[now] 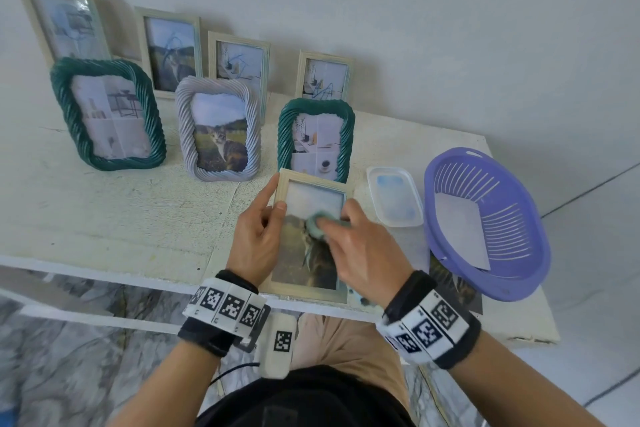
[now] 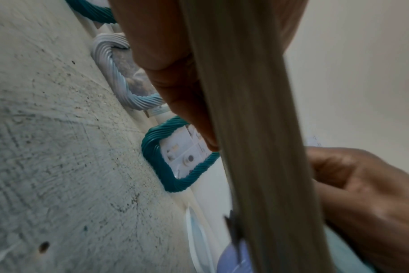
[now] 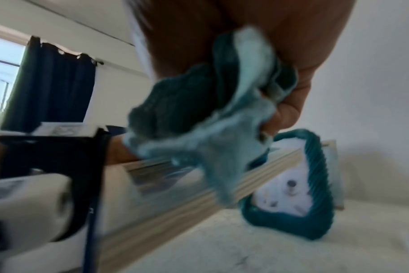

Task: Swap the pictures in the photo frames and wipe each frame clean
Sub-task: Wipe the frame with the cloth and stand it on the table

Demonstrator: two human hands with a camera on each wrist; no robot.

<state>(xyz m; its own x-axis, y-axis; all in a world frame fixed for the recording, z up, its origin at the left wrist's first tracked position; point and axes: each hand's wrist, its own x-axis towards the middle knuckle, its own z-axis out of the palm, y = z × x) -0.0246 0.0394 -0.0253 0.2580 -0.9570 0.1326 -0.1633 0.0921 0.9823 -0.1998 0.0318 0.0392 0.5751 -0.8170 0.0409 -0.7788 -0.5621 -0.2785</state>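
1. While the left hand (image 1: 254, 239) clasps the left rail of a pale, straight-moulded wooden photo frame (image 1: 304, 284), thumb on the front and forefinger stretched along the edge, the frame is tilted up at the near edge of the rough, off-white painted bench (image 1: 121, 215).
2. The right hand (image 1: 363, 246) has its fingers curled tight round a crumpled, fluffy teal cloth (image 1: 317, 227), pressed on the frame's glazing over a blurred photograph.
3. In the right wrist view the cloth (image 3: 199, 118) shows a nubbly pile and hangs against the frame's grooved rail (image 3: 257, 175).
4. Just behind the held frame stands a small green frame with a twisted, rope-like moulding (image 1: 287, 135); to its left stand a lilac-grey rope-moulded frame with a cat photograph (image 1: 185, 135) and a larger green rope-moulded frame (image 1: 65, 111).
5. Four plain pale frames lean on the wall in the back row; the tallest (image 1: 24, 3) stands farthest left.
6. To the right lie a clear, shallow rectangular plastic lid (image 1: 394, 198) and a round purple slotted plastic basket (image 1: 526, 267) holding a pale sheet.
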